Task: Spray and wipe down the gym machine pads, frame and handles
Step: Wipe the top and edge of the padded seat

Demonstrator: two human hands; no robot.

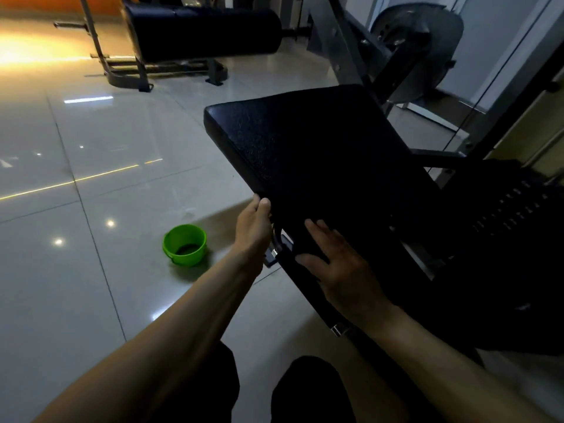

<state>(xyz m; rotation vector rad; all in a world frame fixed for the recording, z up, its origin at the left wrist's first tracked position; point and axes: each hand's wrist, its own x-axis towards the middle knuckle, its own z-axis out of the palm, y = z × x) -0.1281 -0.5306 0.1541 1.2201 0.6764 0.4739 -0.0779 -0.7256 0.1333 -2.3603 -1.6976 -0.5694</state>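
Note:
The machine's black textured pad (305, 141) tilts up in front of me, on a dark grey frame (396, 65). My left hand (254, 230) grips the pad's near left corner, thumb on the edge and fingers hidden underneath. My right hand (338, 264) lies flat with straight fingers on the pad's dark lower side, just right of a metal bracket (279, 248). The area is too dark to tell whether a cloth lies under that hand. No spray bottle is in view.
A green bucket (184, 244) stands on the glossy tiled floor (76, 270) to my left. Another black padded machine (201, 32) stands at the back. A weight stack (503, 215) and a cable (476, 96) are on the right. My knees are at the bottom.

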